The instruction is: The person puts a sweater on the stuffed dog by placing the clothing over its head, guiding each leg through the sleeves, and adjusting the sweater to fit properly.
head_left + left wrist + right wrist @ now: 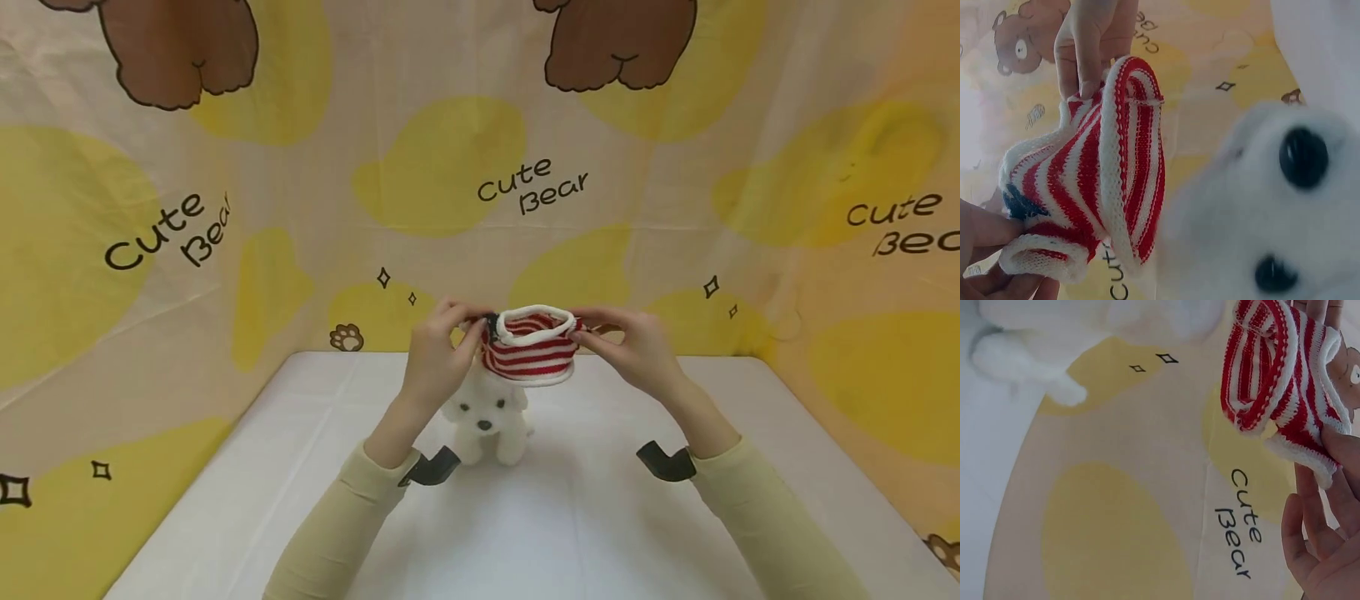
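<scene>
And you're pinching with both sides here: your left hand (442, 354) is gripping the striped knit doll sweater (528, 360) by one white-trimmed cuff (1047, 256), close to a navy patch (1022, 203), thumb and fingers pressing the fabric narrowly. Your right hand (637, 346) is matching it, pinching the opposite cuff (1304, 456) between thumb and fingers. The red-and-white sweater is hanging stretched between you, up in the air over the far part of the white-covered table (570, 508), left of the midpoint between its two far corners.

Just below, the white plush dog (487, 408) is standing on the table near the far edge, facing you, with the sweater covering the top of its head in the head view. From the left wrist, the sweater's wide lower hem (1113, 169) is opening toward the dog's face; whether it's touching the fur, I can't tell. The rolled white rim (536, 340) at the other end is facing up at you.

Behind the far edge, the "Cute Bear" backdrop (660, 217) is rising, showing yellow blotches and brown bears. Pale yellow sleeves (337, 525) are covering your forearms, and a black curved piece (437, 467) is sticking out at each wrist.
</scene>
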The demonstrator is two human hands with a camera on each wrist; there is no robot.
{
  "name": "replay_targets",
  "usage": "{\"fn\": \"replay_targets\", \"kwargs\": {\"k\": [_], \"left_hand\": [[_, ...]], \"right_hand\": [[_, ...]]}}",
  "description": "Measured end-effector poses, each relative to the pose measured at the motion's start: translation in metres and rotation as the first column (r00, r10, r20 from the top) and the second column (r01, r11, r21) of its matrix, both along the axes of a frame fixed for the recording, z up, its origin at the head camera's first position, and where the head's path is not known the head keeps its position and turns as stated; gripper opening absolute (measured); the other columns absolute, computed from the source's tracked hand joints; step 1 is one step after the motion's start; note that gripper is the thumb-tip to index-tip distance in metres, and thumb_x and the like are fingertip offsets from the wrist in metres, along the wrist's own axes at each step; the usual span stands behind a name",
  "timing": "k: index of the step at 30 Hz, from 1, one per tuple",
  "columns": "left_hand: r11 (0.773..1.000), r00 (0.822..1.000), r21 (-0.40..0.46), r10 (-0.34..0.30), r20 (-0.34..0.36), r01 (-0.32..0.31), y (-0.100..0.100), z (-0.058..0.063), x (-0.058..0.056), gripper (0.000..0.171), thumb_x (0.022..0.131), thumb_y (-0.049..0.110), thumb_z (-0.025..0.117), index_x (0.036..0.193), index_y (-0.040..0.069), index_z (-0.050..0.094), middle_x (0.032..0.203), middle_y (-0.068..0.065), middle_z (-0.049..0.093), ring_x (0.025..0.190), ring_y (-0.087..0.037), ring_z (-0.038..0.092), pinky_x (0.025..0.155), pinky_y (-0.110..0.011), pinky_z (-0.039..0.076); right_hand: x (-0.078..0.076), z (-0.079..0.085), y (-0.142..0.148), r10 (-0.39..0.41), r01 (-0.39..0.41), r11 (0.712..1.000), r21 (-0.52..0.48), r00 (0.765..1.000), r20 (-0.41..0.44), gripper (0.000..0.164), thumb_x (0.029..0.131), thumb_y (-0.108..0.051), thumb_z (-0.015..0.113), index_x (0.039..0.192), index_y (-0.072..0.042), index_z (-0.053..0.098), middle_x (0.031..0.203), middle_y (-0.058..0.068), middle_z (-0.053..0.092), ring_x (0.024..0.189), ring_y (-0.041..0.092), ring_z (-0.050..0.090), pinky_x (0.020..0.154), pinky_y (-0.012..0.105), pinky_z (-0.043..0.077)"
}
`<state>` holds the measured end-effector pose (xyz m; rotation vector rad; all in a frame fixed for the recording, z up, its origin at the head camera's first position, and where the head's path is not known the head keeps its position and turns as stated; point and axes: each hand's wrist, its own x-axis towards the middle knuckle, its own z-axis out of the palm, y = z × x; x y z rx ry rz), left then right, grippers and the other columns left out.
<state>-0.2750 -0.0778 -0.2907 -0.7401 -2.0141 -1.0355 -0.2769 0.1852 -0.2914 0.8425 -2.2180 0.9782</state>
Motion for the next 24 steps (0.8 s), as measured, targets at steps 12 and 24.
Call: {"fn": "replay_targets", "kwargs": {"k": [12,24], "left_hand": [[0.997,0.996,0.006,0.082,0.02,-0.082,-0.038,-0.003,-0.002,0.012,0.088,0.004,0.064,0.097,0.006,0.072,0.088,-0.005,0.063,0.08,-0.014,0.058,0.069,-0.028,0.048],[0.991,0.987,-0.022,0.137,0.081,-0.136,-0.054,-0.021,-0.003,0.011,0.088,0.003,0.064,0.095,0.004,0.072,0.086,-0.007,0.062,0.082,-0.018,0.06,0.071,-0.033,0.049]], "right_hand": [[-0.019,-0.001,-0.044,0.045,-0.045,0.999,-0.005,0.998,0.043,0.027,0.083,-0.013,0.072,0.109,-0.006,0.069,0.095,0.007,0.073,0.082,0.018,0.069,0.073,0.034,0.056],[-0.023,-0.015,-0.06,0.074,-0.083,0.994,0.066,0.989,0.127,0.031,0.085,-0.019,0.071,0.114,-0.012,0.067,0.096,0.002,0.073,0.085,0.014,0.068,0.074,0.032,0.056]]}}
